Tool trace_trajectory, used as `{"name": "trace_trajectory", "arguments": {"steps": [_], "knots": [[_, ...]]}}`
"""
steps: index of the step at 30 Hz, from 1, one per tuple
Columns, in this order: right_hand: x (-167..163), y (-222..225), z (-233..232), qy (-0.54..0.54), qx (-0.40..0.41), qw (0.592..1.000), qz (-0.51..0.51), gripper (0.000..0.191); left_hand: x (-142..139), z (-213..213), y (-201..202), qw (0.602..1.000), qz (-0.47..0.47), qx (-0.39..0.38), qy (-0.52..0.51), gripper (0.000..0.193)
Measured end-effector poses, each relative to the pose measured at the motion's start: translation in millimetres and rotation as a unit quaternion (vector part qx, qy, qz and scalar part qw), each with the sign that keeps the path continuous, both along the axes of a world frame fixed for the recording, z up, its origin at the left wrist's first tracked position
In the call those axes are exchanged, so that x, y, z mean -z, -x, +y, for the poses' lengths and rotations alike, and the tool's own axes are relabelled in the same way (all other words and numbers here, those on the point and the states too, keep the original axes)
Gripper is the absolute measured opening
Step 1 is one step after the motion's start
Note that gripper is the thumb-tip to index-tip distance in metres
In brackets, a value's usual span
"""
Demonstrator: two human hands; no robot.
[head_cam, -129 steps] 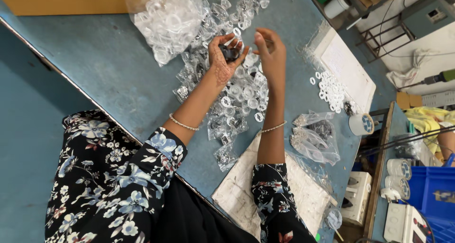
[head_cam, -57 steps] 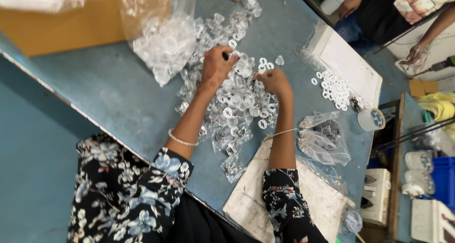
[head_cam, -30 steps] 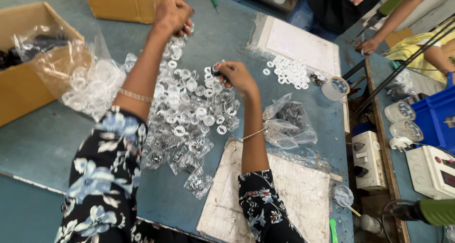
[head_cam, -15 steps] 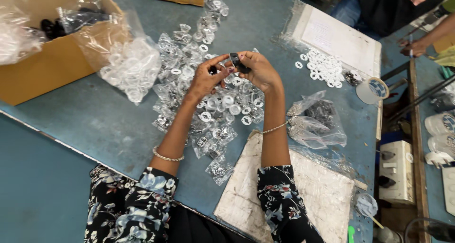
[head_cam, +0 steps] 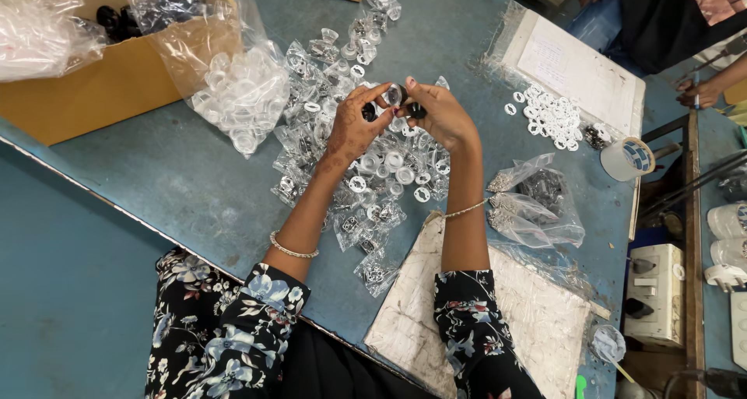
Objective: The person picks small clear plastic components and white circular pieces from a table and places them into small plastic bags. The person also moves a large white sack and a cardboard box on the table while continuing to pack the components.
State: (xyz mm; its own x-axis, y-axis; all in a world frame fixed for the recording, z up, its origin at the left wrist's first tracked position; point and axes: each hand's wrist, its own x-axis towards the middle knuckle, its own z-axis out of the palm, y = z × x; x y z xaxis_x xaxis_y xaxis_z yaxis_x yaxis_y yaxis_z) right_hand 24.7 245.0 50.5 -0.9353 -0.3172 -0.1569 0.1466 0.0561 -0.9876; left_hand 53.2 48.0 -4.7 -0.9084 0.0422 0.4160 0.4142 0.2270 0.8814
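My left hand [head_cam: 354, 126] and my right hand [head_cam: 437, 115] meet above a heap of small clear packets with round parts [head_cam: 366, 173] on the blue table [head_cam: 156, 181]. Between the fingertips of both hands sits a small round clear part [head_cam: 394, 95]. My left hand also has a small dark piece [head_cam: 369, 112] in its fingers, and my right hand pinches another dark piece [head_cam: 416, 111]. Both wrists wear thin bangles.
A cardboard box [head_cam: 101, 72] with bags of dark parts stands at the far left. A clear bag of round caps [head_cam: 241, 95] leans on it. White rings [head_cam: 548, 115], a paper sheet [head_cam: 580, 64], a tape roll [head_cam: 629, 158], a bag of dark parts [head_cam: 537, 200], a white board [head_cam: 498, 321]. Another person [head_cam: 669, 17] sits at the far right.
My left hand came back from the far box to the middle. Both hands now meet over the heap with small parts between the fingers.
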Motion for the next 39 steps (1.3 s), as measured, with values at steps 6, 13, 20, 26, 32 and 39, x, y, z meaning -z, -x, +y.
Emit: {"name": "trace_trajectory", "arguments": {"steps": [6,13,20,26,32,39], "knots": [[-13,-9,-7,-0.044,-0.021,0.998,0.035,0.025,-12,-7,-3,0.994,-0.065,0.069,-0.058,0.052],[-14,-10,-4,-0.010,-0.043,0.998,0.033,0.027,-19,-15,-7,0.977,-0.128,0.106,-0.134,0.048],[-11,-8,-1,0.019,-0.056,0.998,0.024,0.026,-15,-18,-3,0.971,-0.123,0.136,-0.155,0.048],[-2,-2,0,-0.005,-0.065,0.997,0.033,0.021,-18,-20,-4,0.972,-0.137,0.140,-0.126,0.048],[3,3,6,-0.023,-0.054,0.998,0.028,0.022,-17,-23,-3,0.974,-0.170,0.124,-0.080,0.042],[-9,-3,24,-0.074,-0.005,0.997,0.029,0.022,2,-30,15,0.988,-0.138,0.039,-0.062,0.013]]}}
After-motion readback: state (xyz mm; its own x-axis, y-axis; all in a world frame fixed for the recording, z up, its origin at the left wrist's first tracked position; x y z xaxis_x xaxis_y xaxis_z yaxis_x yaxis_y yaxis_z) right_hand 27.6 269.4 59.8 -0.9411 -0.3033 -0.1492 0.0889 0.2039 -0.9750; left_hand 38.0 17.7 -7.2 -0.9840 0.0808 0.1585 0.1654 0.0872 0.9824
